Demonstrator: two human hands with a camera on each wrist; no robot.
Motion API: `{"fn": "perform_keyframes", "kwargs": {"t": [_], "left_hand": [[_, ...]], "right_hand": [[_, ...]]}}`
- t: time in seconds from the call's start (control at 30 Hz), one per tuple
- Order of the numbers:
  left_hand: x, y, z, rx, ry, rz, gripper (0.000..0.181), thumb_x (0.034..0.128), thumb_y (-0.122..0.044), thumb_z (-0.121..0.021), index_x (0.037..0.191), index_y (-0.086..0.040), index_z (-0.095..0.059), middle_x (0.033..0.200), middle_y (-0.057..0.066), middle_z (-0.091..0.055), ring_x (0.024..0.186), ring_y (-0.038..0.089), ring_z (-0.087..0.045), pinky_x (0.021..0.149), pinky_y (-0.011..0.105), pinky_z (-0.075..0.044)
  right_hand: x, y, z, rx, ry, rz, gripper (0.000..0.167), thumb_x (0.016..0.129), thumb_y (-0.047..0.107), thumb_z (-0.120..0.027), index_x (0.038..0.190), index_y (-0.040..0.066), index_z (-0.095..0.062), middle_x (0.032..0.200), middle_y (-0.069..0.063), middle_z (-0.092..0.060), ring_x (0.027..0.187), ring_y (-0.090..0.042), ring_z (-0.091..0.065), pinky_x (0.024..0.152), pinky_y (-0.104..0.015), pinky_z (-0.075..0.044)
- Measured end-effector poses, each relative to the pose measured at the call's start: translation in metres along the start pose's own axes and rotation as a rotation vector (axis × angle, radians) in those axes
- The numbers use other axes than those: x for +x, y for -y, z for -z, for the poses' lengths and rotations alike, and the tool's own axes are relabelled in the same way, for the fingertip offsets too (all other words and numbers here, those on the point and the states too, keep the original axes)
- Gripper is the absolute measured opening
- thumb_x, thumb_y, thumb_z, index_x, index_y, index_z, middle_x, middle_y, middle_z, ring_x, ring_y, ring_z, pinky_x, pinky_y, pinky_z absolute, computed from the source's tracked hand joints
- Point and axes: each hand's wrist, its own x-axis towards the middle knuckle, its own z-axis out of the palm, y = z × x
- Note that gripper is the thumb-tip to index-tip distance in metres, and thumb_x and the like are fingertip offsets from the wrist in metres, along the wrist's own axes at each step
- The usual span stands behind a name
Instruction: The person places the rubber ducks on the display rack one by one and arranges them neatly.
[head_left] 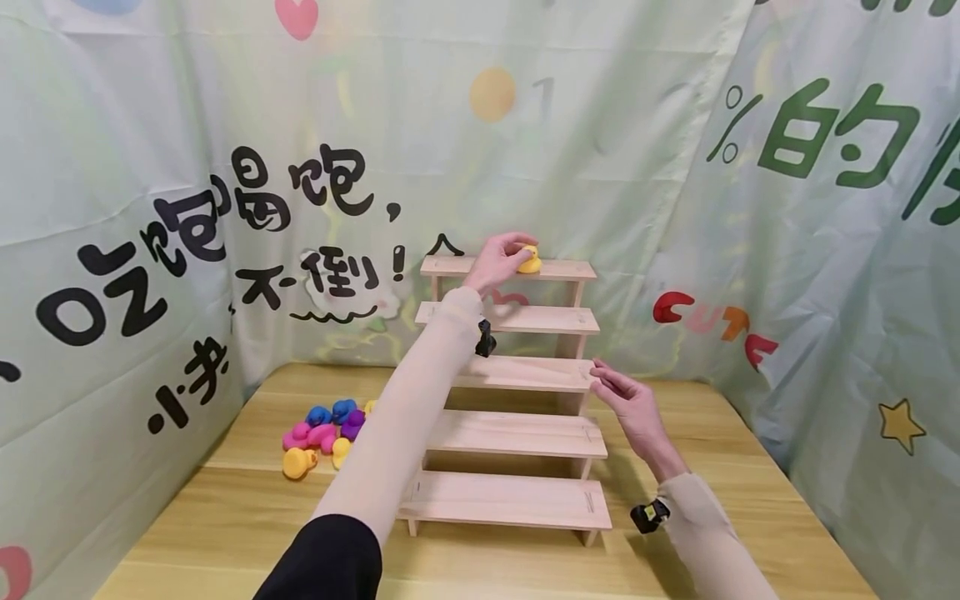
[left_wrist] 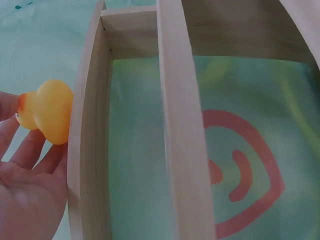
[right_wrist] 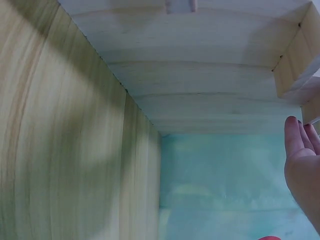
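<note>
In the head view a yellow rubber duck (head_left: 530, 259) stands on the top step of a pale wooden stepped rack (head_left: 517, 500). My left hand (head_left: 498, 260) reaches up to that step and holds the duck between thumb and fingers. Seen from the left wrist, the duck (left_wrist: 54, 111) is against the board's edge, the thumb at its beak and the other fingers beneath it. My right hand (head_left: 632, 410) is at the right end of the middle step, fingertips at the board's edge. The right wrist view shows its fingers (right_wrist: 294, 137) fairly straight beside the wood.
Several blue, purple, pink and yellow rubber ducks (head_left: 322, 435) lie in a cluster on the wooden table (head_left: 247, 517), left of the rack and partly behind my left arm. A printed cloth backdrop (head_left: 600, 158) hangs close behind the rack and along both sides.
</note>
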Motion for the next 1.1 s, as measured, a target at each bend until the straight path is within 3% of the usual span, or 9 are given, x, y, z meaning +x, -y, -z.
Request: {"fn": "perform_keyframes", "kwargs": {"t": [0.13,0.33,0.53,0.7,0.83,1.1], "left_hand": [[0.001,-0.002,-0.002,0.027,0.023,-0.006,0.028,0.099,-0.012,-0.057,0.125,-0.002,-0.063,0.115,0.016,-0.069,0.099,0.019,-0.064,0.09,0.025,-0.049],[0.001,0.0,0.0,0.036,0.01,-0.006,0.028,0.0996,-0.01,-0.056,0.126,-0.002,-0.062,0.114,0.017,-0.068,0.099,0.02,-0.063,0.091,0.026,-0.049],[0.003,0.001,-0.002,0.031,0.062,0.009,0.032,0.1002,-0.011,-0.055,0.131,-0.003,-0.058,0.122,0.015,-0.066,0.103,0.019,-0.063,0.089,0.024,-0.051],[0.002,0.001,0.005,0.039,0.058,0.029,0.033,0.1007,-0.011,-0.054,0.133,-0.005,-0.057,0.126,0.015,-0.065,0.108,0.021,-0.063,0.094,0.028,-0.051],[0.001,0.002,0.008,0.051,0.048,0.024,0.032,0.1001,-0.011,-0.055,0.132,-0.005,-0.058,0.125,0.015,-0.065,0.111,0.023,-0.062,0.096,0.03,-0.05],[0.002,-0.002,-0.002,0.077,0.027,0.018,0.037,0.0934,-0.012,-0.067,0.13,-0.005,-0.062,0.119,0.013,-0.068,0.105,0.021,-0.063,0.09,0.027,-0.051]], "right_hand": [[0.001,0.0,-0.001,0.002,0.007,0.007,0.044,0.093,0.01,-0.067,0.124,-0.019,-0.055,0.131,0.012,-0.063,0.115,0.007,-0.058,0.096,-0.011,-0.046],[0.002,-0.001,-0.003,-0.012,0.023,0.01,0.044,0.094,0.012,-0.066,0.125,-0.017,-0.055,0.132,0.014,-0.062,0.117,0.008,-0.056,0.096,-0.011,-0.045],[-0.001,0.001,0.001,-0.047,0.006,-0.004,0.041,0.095,0.014,-0.065,0.125,-0.013,-0.058,0.141,0.002,-0.058,0.117,0.01,-0.055,0.095,-0.009,-0.044],[0.001,0.002,-0.003,-0.033,0.025,-0.016,0.045,0.094,0.015,-0.066,0.127,-0.015,-0.055,0.138,0.009,-0.059,0.119,0.009,-0.054,0.097,-0.01,-0.044],[0.002,0.001,-0.005,-0.038,0.022,-0.022,0.047,0.094,0.014,-0.066,0.127,-0.017,-0.053,0.14,0.006,-0.058,0.119,0.01,-0.053,0.097,-0.009,-0.044],[0.0,-0.001,0.001,-0.062,0.014,-0.021,0.047,0.095,0.016,-0.065,0.128,-0.015,-0.054,0.146,-0.001,-0.053,0.119,0.011,-0.052,0.097,-0.009,-0.044]]}}
